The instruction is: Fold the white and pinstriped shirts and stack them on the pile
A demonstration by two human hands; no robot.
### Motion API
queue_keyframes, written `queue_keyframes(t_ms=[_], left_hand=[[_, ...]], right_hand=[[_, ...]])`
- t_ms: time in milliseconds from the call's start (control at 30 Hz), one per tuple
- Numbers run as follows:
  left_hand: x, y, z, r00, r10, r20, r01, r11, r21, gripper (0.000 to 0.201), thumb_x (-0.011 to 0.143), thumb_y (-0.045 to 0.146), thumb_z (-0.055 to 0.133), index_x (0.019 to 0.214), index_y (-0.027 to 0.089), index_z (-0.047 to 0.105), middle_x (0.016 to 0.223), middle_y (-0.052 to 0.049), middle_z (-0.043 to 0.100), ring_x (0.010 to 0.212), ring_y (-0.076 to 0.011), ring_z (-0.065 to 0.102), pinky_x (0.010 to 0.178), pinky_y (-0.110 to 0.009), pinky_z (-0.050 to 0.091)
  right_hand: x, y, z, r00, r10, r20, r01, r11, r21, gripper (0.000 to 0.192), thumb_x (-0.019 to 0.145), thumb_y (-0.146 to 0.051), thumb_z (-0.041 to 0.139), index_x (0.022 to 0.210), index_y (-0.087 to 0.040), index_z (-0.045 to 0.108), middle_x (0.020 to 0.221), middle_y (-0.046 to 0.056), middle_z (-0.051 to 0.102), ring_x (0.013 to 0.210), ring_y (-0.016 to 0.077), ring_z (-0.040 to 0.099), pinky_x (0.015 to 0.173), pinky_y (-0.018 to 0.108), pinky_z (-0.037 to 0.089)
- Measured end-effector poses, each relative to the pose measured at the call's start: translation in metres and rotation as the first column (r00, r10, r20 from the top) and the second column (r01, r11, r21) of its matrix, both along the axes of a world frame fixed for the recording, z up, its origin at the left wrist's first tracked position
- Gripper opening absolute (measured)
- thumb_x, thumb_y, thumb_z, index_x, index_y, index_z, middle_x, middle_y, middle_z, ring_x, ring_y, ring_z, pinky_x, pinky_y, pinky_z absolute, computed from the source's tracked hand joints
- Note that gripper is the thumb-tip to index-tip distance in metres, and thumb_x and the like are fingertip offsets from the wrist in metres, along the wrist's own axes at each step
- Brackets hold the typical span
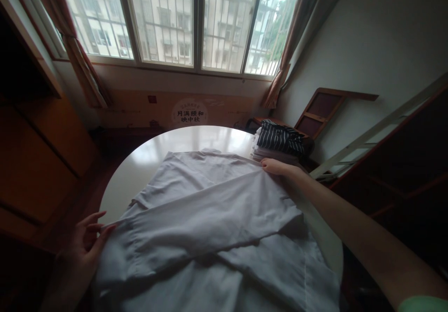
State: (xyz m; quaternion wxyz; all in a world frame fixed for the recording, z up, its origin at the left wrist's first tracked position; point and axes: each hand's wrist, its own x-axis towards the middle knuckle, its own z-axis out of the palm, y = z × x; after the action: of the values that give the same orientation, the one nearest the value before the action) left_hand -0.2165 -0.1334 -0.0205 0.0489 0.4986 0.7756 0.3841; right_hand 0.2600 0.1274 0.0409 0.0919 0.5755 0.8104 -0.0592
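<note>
A white shirt (206, 209) lies spread over the round white table (122, 181), its near part reaching the bottom of the view. One side is folded across the body, making a long diagonal edge. At the left end of that edge, my left hand (86, 242) pinches the cloth between thumb and fingers. My right hand (275, 166) grips the far right corner of the fold near the collar end. Just beyond my right hand sits a stack of folded clothes (266, 153), topped by a black and white striped garment (280, 139).
Behind the table stands a long printed cardboard panel (140, 111) below a barred window (168, 22). A wooden chair (320, 109) is at the right wall, near a pale ladder-like frame (371, 137). An orange-brown cabinet (45, 158) stands left.
</note>
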Motion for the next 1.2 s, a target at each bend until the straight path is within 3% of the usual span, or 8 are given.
queue_keyframes(t_ms=[100, 200, 533, 700, 800, 933, 1067, 1200], left_hand=[[0.004, -0.001, 0.008, 0.997, -0.025, 0.074, 0.034, 0.992, -0.123, 0.047, 0.066, 0.052, 0.051, 0.098, 0.018, 0.056, 0.075, -0.004, 0.064, 0.060, -0.0162, 0.061, 0.054, -0.023, 0.049], [0.008, -0.004, 0.015, 0.998, -0.047, 0.028, 0.052, 0.976, -0.210, 0.037, 0.063, 0.050, 0.052, 0.083, 0.020, 0.063, 0.066, -0.002, 0.064, 0.052, -0.0150, 0.058, 0.049, -0.022, 0.046], [0.005, -0.004, 0.004, 0.996, -0.089, 0.023, 0.092, 0.979, -0.183, 0.037, 0.065, 0.049, 0.049, 0.086, 0.021, 0.062, 0.060, 0.001, 0.060, 0.049, -0.0127, 0.055, 0.047, -0.020, 0.045], [0.006, 0.006, 0.006, 0.983, -0.125, -0.135, 0.118, 0.991, -0.063, 0.045, 0.068, 0.050, 0.047, 0.100, 0.019, 0.055, 0.082, -0.004, 0.060, 0.067, -0.0163, 0.059, 0.059, -0.026, 0.049], [0.016, 0.028, 0.018, 0.941, -0.262, -0.214, 0.269, 0.963, 0.001, 0.046, 0.073, 0.051, 0.043, 0.106, 0.018, 0.051, 0.102, -0.009, 0.059, 0.094, -0.0214, 0.057, 0.080, -0.033, 0.047], [0.051, 0.069, 0.027, 0.825, -0.458, -0.331, 0.477, 0.878, -0.026, 0.054, 0.080, 0.050, 0.035, 0.120, 0.013, 0.043, 0.121, -0.013, 0.051, 0.113, -0.0230, 0.046, 0.095, -0.038, 0.037], [0.084, 0.093, 0.013, 0.698, -0.599, -0.393, 0.531, 0.801, -0.277, 0.056, 0.082, 0.049, 0.034, 0.126, 0.015, 0.042, 0.134, -0.012, 0.040, 0.125, -0.0262, 0.033, 0.101, -0.045, 0.027], [0.090, 0.095, -0.003, 0.668, -0.618, -0.415, 0.493, 0.785, -0.376, 0.053, 0.084, 0.049, 0.029, 0.129, 0.023, 0.038, 0.139, -0.007, 0.033, 0.129, -0.0264, 0.024, 0.102, -0.049, 0.022]], right_hand=[[0.002, -0.002, -0.002, 1.000, -0.019, 0.009, 0.019, 0.999, 0.034, 0.021, 0.072, -0.010, 0.045, 0.078, -0.010, 0.065, 0.092, 0.012, 0.064, 0.080, 0.0190, 0.057, 0.070, 0.023, 0.040], [0.006, -0.004, -0.006, 0.998, -0.056, 0.023, 0.054, 0.996, 0.075, 0.020, 0.073, -0.015, 0.045, 0.081, -0.012, 0.063, 0.093, 0.011, 0.064, 0.079, 0.0199, 0.057, 0.066, 0.024, 0.040], [0.006, -0.007, -0.003, 0.992, -0.100, 0.070, 0.092, 0.990, 0.108, 0.019, 0.076, -0.017, 0.042, 0.078, -0.013, 0.061, 0.094, 0.013, 0.063, 0.082, 0.0222, 0.058, 0.067, 0.027, 0.039], [-0.013, -0.028, -0.006, 0.988, -0.140, 0.069, 0.118, 0.957, 0.266, 0.029, 0.077, -0.010, 0.037, 0.101, -0.010, 0.053, 0.113, 0.018, 0.053, 0.102, 0.0269, 0.050, 0.082, 0.033, 0.037], [-0.040, -0.047, -0.010, 0.994, -0.101, -0.050, 0.113, 0.903, 0.415, 0.033, 0.077, -0.015, 0.041, 0.109, -0.009, 0.049, 0.124, 0.019, 0.045, 0.114, 0.0275, 0.040, 0.093, 0.036, 0.032], [-0.083, -0.081, -0.027, 0.965, 0.093, -0.244, 0.028, 0.892, 0.451, 0.041, 0.083, -0.028, 0.038, 0.121, -0.014, 0.041, 0.133, 0.014, 0.038, 0.123, 0.0251, 0.032, 0.100, 0.040, 0.027], [-0.105, -0.109, -0.054, 0.918, 0.227, -0.324, -0.106, 0.931, 0.350, 0.047, 0.085, -0.039, 0.034, 0.128, -0.020, 0.036, 0.135, 0.010, 0.037, 0.127, 0.0222, 0.029, 0.103, 0.039, 0.026], [-0.092, -0.110, -0.066, 0.901, 0.263, -0.345, -0.154, 0.938, 0.311, 0.054, 0.085, -0.046, 0.031, 0.129, -0.014, 0.038, 0.137, 0.013, 0.035, 0.128, 0.0227, 0.028, 0.105, 0.039, 0.024]])
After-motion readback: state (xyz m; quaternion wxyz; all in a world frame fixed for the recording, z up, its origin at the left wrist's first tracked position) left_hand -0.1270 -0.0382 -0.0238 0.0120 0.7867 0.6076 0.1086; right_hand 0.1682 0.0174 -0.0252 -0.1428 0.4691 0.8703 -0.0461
